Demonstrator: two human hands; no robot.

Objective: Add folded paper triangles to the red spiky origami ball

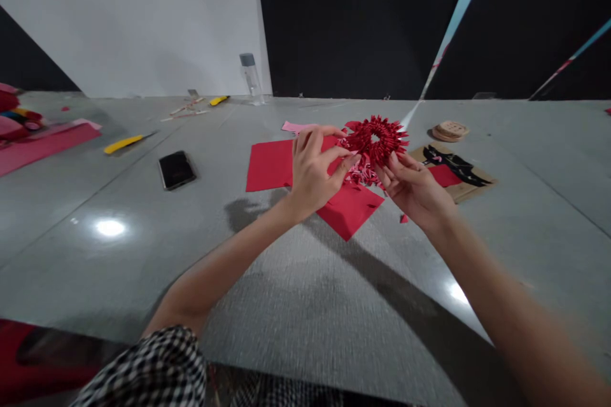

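Raised above the floor is a spiky red ring of folded paper pieces point(380, 142) with a small hole in its middle. My right hand point(417, 189) grips its lower right rim between thumb and fingers. On the ring's left side, the bent fingers and thumb of my left hand point(312, 168) close on its edge. Beneath the ring lies a heap of small pink and red folded paper pieces point(361, 173), partly hidden by the ring and hands. Red paper sheets point(268, 165) lie under the heap and my left hand.
To the left are a phone point(176, 170) and a yellow cutter knife point(125, 144). A clear bottle point(252, 79) stands by the wall, near another yellow knife point(219, 100). At right lie round wooden discs point(449, 130) and brown card with black shapes point(458, 165).
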